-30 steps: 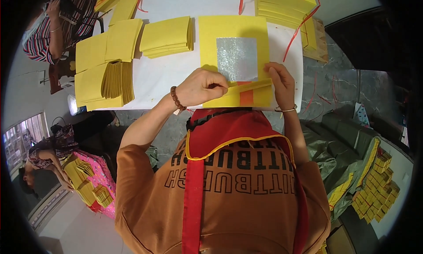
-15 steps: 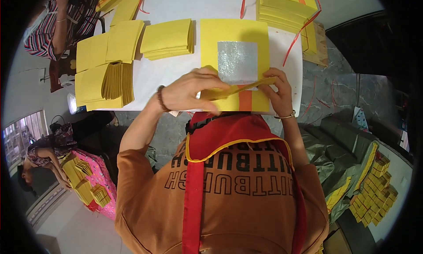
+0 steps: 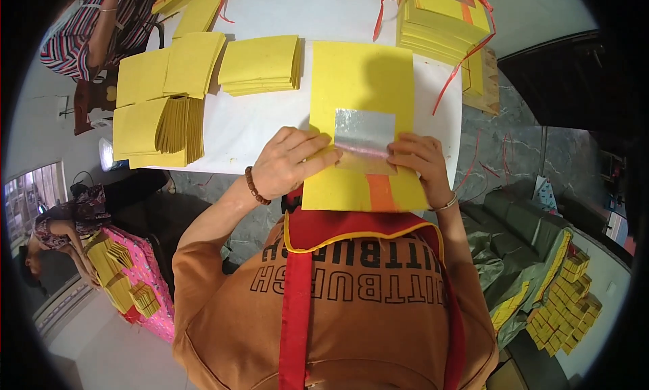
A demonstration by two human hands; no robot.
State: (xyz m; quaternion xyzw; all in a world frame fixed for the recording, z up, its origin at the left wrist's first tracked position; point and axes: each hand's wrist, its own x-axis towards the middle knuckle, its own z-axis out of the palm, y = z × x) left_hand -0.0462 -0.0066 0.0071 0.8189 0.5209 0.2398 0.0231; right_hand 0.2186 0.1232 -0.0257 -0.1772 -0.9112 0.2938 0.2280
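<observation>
A yellow paper sheet (image 3: 362,72) with a silver square (image 3: 365,123) and an orange stripe (image 3: 380,190) lies before me, its near end reaching past the table's front edge. It bends across the silver square, between my hands. My left hand (image 3: 287,163) is closed on the left side of the sheet, thumb and fingertips beside the silver square. On the opposite side, my right hand (image 3: 420,161) is closed on the paper, fingertips at the square's right edge. Whether more sheets lie underneath cannot be told. A folded yellow stack (image 3: 259,62) rests left of the sheet.
More folded yellow stacks (image 3: 145,129) cover the left of the white table (image 3: 270,112). A tall yellow pile (image 3: 436,18) with red ribbon (image 3: 451,85) stands at the far right. One person (image 3: 74,41) is at the far left, another (image 3: 64,231) beside a pink-covered table (image 3: 159,302).
The sheet has come toward me over the table edge. The folded yellow piece between my hands is no longer seen there. My left hand has moved left, and both hands now grip the sheet's sides.
</observation>
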